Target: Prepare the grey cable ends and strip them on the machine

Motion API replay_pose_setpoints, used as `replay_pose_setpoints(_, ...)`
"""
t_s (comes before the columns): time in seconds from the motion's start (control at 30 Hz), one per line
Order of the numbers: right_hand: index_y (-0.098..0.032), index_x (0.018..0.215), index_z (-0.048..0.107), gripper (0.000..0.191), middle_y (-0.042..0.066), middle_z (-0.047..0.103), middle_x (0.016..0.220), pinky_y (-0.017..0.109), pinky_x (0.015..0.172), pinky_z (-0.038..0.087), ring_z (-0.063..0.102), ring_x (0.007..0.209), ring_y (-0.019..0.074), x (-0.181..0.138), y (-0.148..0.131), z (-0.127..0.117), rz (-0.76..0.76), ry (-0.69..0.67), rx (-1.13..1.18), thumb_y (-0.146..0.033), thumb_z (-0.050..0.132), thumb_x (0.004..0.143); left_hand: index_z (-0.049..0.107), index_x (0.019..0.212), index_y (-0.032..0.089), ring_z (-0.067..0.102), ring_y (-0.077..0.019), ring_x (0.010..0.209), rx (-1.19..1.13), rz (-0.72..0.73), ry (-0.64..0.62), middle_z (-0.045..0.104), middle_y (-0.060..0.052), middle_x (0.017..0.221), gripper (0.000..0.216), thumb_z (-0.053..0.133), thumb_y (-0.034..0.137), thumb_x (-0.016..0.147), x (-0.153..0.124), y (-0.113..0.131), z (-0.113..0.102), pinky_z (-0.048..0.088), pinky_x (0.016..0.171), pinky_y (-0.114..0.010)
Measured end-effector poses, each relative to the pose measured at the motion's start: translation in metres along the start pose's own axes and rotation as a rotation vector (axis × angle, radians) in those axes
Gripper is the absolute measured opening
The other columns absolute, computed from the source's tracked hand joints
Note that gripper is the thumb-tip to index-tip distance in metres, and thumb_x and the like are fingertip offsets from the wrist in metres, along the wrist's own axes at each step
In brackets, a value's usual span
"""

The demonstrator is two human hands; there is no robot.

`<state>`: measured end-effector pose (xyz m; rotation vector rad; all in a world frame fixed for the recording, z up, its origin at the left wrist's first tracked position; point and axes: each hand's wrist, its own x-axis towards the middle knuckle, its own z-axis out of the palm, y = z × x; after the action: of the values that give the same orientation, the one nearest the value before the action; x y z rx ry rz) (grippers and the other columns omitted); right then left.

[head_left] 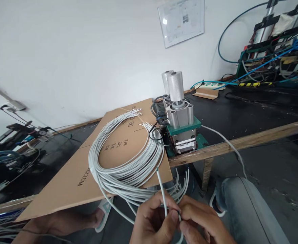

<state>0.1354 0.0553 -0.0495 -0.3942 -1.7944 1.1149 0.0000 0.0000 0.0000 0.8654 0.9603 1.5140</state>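
Observation:
My left hand (pixel 152 222) and my right hand (pixel 202 220) are close together at the bottom centre, both closed. Between their fingertips they pinch the dark end of a white cable, whose lower part curves down between them. A second white cable length (pixel 161 189) rises past my left fingers, its tip dark green; whether it is the same cable I cannot tell. Behind my hands lies a large coil of white cables (pixel 94 152) on a flat cardboard sheet (pixel 70 179). Several loose cable ends (pixel 187 178) hang over the front edge above my right hand.
A pneumatic press (pixel 181 117) with silver knurled cylinders stands on a green base at the wooden bench edge (pixel 240 140). Blue hoses (pixel 268 64) and more machinery fill the back right. Another device (pixel 29 135) stands at left. My legs (pixel 250 206) are under the bench front.

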Motion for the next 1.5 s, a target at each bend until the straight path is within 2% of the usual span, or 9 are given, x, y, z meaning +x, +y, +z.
replay_pose_setpoints(0.3,-0.027,0.082,0.064,0.037,0.003,0.062,0.072,0.027,0.054,0.049,0.058,0.058,0.0187,0.006,-0.022,-0.01,0.036,-0.06,-0.023,-0.052,0.046,0.103,0.062,0.076,0.017,0.037,-0.0091,0.061,0.132,0.032,-0.178,0.047,0.004,0.071,0.03,0.077,0.04,0.089,0.007,-0.001,-0.008,0.029,0.058,-0.021)
replay_pose_setpoints(0.4,-0.028,0.082,0.067,0.038,0.004,0.063,0.07,0.029,0.052,0.048,0.058,0.057,0.0202,0.009,-0.026,-0.011,0.014,-0.061,-0.012,-0.054,0.047,0.101,0.056,0.075,0.018,0.035,-0.01,0.062,0.201,0.032,-0.203,0.045,0.005,0.071,0.02,0.072,0.025,0.086,0.008,0.0,-0.009,0.027,0.057,-0.023)
replay_pose_setpoints(0.5,-0.028,0.082,0.068,0.033,0.004,0.064,0.071,0.027,0.053,0.049,0.06,0.059,0.0198,0.013,-0.034,-0.012,0.026,-0.066,-0.021,-0.047,0.049,0.102,0.053,0.076,0.02,0.037,-0.0104,0.063,0.299,0.031,-0.247,0.045,0.005,0.073,0.016,0.064,0.009,0.079,0.01,0.001,-0.012,0.028,0.058,-0.024)
replay_pose_setpoints(0.67,-0.026,0.081,0.067,0.02,0.003,0.065,0.072,0.025,0.056,0.05,0.06,0.06,0.0181,0.013,-0.039,-0.016,0.126,-0.14,-0.118,-0.029,0.055,0.097,0.05,0.076,0.022,0.037,-0.0096,0.059,0.373,0.057,-0.29,0.044,0.006,0.071,0.019,0.058,0.005,0.074,0.011,-0.002,-0.018,0.028,0.054,-0.023)
replay_pose_setpoints(0.8,-0.025,0.07,0.059,0.033,0.001,0.056,0.064,0.026,0.054,0.047,0.054,0.057,0.0165,0.008,-0.028,-0.016,0.137,-0.13,-0.038,-0.038,0.054,0.1,0.054,0.073,0.02,0.04,-0.0075,0.057,0.33,0.049,-0.24,0.048,0.006,0.068,0.016,0.062,0.006,0.076,0.011,-0.004,-0.013,0.03,0.054,-0.02)
replay_pose_setpoints(0.93,-0.023,0.074,0.063,0.044,0.001,0.052,0.072,0.024,0.05,0.048,0.054,0.055,0.0135,0.0,-0.013,-0.008,0.256,-0.085,0.344,-0.056,0.052,0.101,0.062,0.075,0.017,0.05,-0.0053,0.053,0.105,0.002,-0.111,0.056,0.004,0.067,0.023,0.076,0.029,0.087,0.01,-0.007,-0.003,0.038,0.052,-0.016)
replay_pose_setpoints(1.2,-0.024,0.088,0.069,0.027,-0.001,0.051,0.082,0.018,0.054,0.051,0.056,0.06,0.0085,-0.007,0.012,0.01,0.19,-0.046,0.682,-0.042,0.056,0.103,0.067,0.083,0.019,0.045,0.0006,0.044,-0.031,0.07,-0.149,0.054,0.006,0.071,0.02,0.075,0.034,0.093,0.007,-0.027,-0.013,0.049,0.045,-0.012)
replay_pose_setpoints(1.3,-0.021,0.082,0.068,0.033,-0.001,0.05,0.08,0.019,0.055,0.053,0.057,0.063,0.01,-0.006,0.014,0.01,0.195,-0.086,0.669,-0.043,0.055,0.104,0.067,0.088,0.02,0.043,0.0002,0.043,-0.055,0.069,-0.178,0.051,0.006,0.071,0.017,0.071,0.034,0.096,0.007,-0.028,-0.015,0.051,0.045,-0.014)
replay_pose_setpoints(1.5,-0.021,0.078,0.064,0.035,-0.001,0.045,0.077,0.019,0.053,0.049,0.051,0.064,0.0116,-0.002,0.011,0.007,0.201,-0.074,0.575,-0.045,0.055,0.102,0.067,0.082,0.02,0.037,-0.0023,0.049,-0.001,0.033,-0.041,0.05,0.005,0.072,0.024,0.076,0.04,0.092,0.002,-0.023,-0.009,0.042,0.047,-0.014)
